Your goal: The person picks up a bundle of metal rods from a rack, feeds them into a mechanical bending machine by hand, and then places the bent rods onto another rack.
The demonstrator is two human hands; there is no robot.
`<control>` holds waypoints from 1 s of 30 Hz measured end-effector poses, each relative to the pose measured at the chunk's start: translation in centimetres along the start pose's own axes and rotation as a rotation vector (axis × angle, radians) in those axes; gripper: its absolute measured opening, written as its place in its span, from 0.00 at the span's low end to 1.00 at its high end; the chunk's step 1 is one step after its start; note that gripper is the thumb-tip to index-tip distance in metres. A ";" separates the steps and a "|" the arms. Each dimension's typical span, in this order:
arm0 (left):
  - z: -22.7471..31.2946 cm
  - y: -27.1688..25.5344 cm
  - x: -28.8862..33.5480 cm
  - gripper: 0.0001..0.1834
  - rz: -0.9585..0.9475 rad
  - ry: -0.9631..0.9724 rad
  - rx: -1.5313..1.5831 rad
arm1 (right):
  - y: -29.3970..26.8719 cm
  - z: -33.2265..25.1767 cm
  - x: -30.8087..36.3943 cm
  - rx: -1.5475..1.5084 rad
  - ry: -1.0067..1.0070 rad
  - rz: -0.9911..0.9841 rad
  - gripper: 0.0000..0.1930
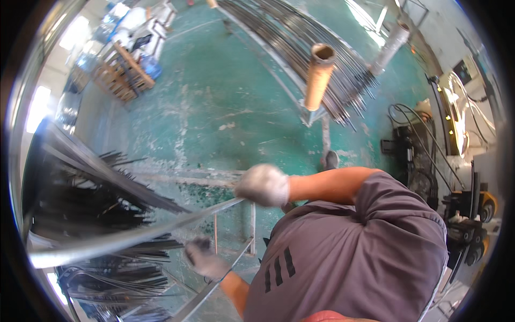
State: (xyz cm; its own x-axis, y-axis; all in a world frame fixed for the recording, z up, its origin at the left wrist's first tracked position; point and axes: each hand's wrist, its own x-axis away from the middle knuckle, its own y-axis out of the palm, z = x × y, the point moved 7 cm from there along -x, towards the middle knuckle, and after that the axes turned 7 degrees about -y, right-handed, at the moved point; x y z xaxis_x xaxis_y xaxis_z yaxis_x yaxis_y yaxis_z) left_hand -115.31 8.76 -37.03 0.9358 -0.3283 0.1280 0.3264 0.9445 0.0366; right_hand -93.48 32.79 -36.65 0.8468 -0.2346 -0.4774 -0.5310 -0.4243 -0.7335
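Right hand (pixel 263 185), blurred, looks closed on right end of pale bar (pixel 107 245); long axis runs leftward across dark strips (pixel 96 212). Left hand (pixel 206 261) nearer strips, grip untellable.

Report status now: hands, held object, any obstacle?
Right white-gloved hand holding long grey metal bar. Left white-gloved hand apart, grip unclear. Thin black strips near bar, perhaps obstructing.
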 end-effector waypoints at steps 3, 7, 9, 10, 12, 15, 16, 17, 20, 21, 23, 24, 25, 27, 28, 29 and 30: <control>-0.8 12.2 3.0 0.11 -0.339 -0.101 -0.232 | -5.3 12.9 16.1 0.091 0.662 0.451 0.10; 4.0 31.7 6.1 0.10 -0.735 0.209 -0.339 | -9.2 26.9 34.0 0.252 1.503 0.288 0.31; 5.6 41.1 7.4 0.11 -0.765 0.275 -0.371 | -10.1 32.9 38.7 0.295 1.602 0.163 0.40; 5.8 46.1 8.7 0.11 -0.810 0.319 -0.341 | -10.7 36.0 40.7 0.296 1.629 0.159 0.41; 5.5 55.1 11.2 0.11 -0.879 0.414 -0.319 | -10.8 41.5 42.8 0.278 1.679 0.140 0.44; 1.2 66.1 16.4 0.11 -0.960 0.516 -0.373 | -11.2 48.8 43.6 0.247 1.762 0.262 0.47; -0.9 68.8 18.2 0.11 -0.983 0.514 -0.432 | -11.0 50.8 43.3 0.245 1.748 0.244 0.48; -2.6 71.0 19.5 0.11 -1.001 0.510 -0.494 | -10.7 52.6 42.6 0.246 1.732 0.234 0.49; -3.4 74.0 24.1 0.15 -0.971 1.081 -0.729 | -9.5 55.4 41.3 0.387 1.816 0.136 0.48; -3.7 74.4 24.1 0.14 -0.957 1.022 -0.744 | -8.8 55.9 41.2 0.323 1.805 0.166 0.44; -3.7 74.6 24.0 0.14 -0.939 0.943 -0.719 | -8.4 56.4 41.4 0.308 1.724 0.137 0.33; -3.7 74.7 24.0 0.14 -0.966 0.930 -0.744 | -8.4 56.7 41.9 0.291 1.705 0.113 0.23; -3.9 74.8 23.9 0.14 -0.966 0.903 -0.806 | -8.7 56.6 42.2 0.314 1.642 0.116 0.18; -4.0 75.2 23.9 0.14 -0.973 0.890 -0.836 | -9.3 57.3 43.5 0.225 1.552 0.075 0.15; -4.1 75.5 24.0 0.14 -0.969 0.895 -0.841 | -9.6 57.6 44.3 0.197 1.522 0.001 0.14; -4.2 75.7 24.1 0.14 -0.965 0.901 -0.842 | -10.2 57.9 45.1 0.189 1.506 -0.015 0.13; -4.2 76.0 24.2 0.14 -0.959 0.906 -0.840 | -10.9 58.1 46.2 0.187 1.536 0.040 0.12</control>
State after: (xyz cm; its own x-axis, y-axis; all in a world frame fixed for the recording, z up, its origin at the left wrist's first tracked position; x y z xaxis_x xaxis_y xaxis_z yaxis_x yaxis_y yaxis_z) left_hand -67.28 72.55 -35.32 0.0073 -0.9692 -0.2463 0.5138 0.2150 -0.8305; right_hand -50.32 77.40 -78.78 -0.0144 -0.9345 0.3558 -0.4506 -0.3116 -0.8366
